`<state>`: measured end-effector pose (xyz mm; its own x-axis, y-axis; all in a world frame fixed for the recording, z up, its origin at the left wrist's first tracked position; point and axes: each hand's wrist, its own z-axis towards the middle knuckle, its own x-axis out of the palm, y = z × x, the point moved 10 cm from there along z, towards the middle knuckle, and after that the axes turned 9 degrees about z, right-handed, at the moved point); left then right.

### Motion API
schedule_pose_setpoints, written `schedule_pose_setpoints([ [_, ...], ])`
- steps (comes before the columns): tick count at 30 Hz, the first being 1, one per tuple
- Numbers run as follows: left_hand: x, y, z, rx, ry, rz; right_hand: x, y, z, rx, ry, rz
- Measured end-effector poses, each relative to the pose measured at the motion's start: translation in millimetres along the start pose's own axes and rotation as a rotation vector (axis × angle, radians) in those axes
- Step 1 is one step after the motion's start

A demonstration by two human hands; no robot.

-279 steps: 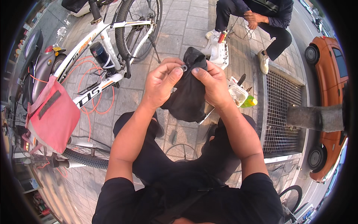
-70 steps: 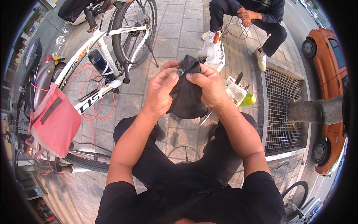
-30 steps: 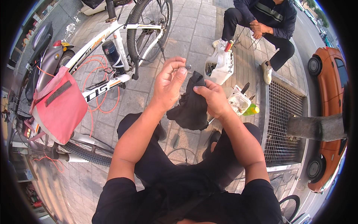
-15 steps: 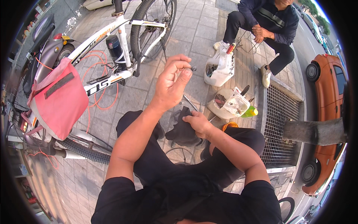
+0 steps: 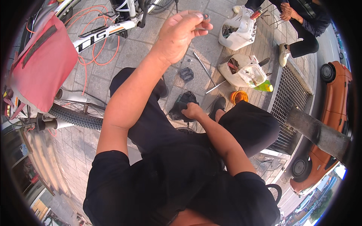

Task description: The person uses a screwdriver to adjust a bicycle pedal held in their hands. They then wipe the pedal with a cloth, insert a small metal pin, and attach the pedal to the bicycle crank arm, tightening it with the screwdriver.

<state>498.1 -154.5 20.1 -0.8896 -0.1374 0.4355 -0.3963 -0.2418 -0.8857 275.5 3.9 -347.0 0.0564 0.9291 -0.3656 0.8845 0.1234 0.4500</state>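
My left hand (image 5: 176, 37) is raised, pinching a small round metal part (image 5: 206, 17) between thumb and fingertips; its exact kind is too small to make out. Lower down, between my knees, my right hand (image 5: 193, 111) is closed on a dark cloth (image 5: 181, 105) held near the ground. Just beyond the cloth a black bicycle pedal (image 5: 186, 74) lies on the paving. To its right rests a long metal rod-like tool (image 5: 203, 67), with a second thin metal rod (image 5: 215, 87) close to its lower end.
Cut-open white jugs (image 5: 238, 71) hold tools on the right, beside an orange bowl (image 5: 239, 97) and a green bottle (image 5: 265, 86). A white bicycle (image 5: 98, 36) with a red bag (image 5: 45, 67) stands left. Another person (image 5: 301, 26) crouches beyond a metal grate (image 5: 288, 109).
The view has tilted down and shifted. My right hand has drawn the cloth nearer to me, uncovering the pedal and the rod. My left hand has turned over, still pinching the small part.
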Motion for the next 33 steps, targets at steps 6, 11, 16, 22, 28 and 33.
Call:
schedule_pose_setpoints([
  [6,-50.7,-10.3,8.1,-0.008,-0.192,-0.188,-16.3,-9.2,15.0,0.087,-0.018,0.028],
  [11,-65.8,-25.5,17.0,-0.011,-0.219,-0.157,-43.2,-21.7,50.2,0.162,-0.15,0.158],
  [16,-79.0,-48.3,17.6,0.048,-0.291,-0.192,-68.5,-19.8,87.0,0.121,-0.371,0.27],
  [22,-96.9,-59.6,24.4,0.089,-0.405,-0.145,-88.8,-24.3,139.5,0.116,-0.411,0.282],
  [28,-114.9,-55.2,38.7,0.071,-0.218,-0.207,-119.1,-35.5,185.8,0.092,-0.453,0.182],
  [33,-119.9,-62.5,37.4,-0.031,-0.191,-0.324,-143.1,-20.2,202.9,0.129,-0.423,0.213],
])
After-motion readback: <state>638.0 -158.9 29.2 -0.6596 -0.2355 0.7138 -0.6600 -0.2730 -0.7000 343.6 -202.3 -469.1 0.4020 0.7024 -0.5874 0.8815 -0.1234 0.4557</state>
